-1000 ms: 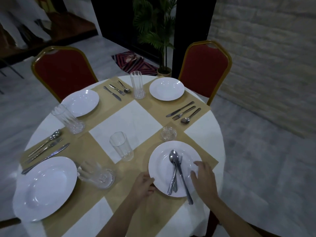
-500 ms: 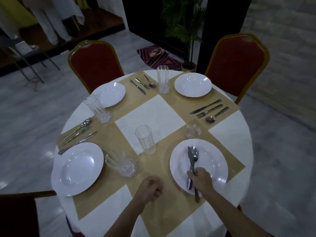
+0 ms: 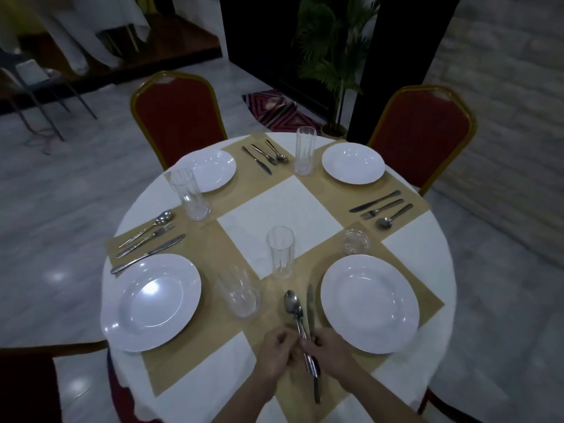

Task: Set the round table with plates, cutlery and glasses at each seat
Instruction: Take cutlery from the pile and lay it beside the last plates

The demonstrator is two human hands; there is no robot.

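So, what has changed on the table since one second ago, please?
The cutlery came off the near right plate: the right hand gripped it and carried it leftward, so it is now beside the plate, over the beige cloth. The left hand came over and holds the handles too. The other plates, glasses and cutlery sets stayed as they were.

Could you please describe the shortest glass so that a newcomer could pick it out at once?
Start at the round table and find the large white plate nearest the right hand. Just beyond its far rim stands the short glass. It is the only squat one; the other four glasses are tall.
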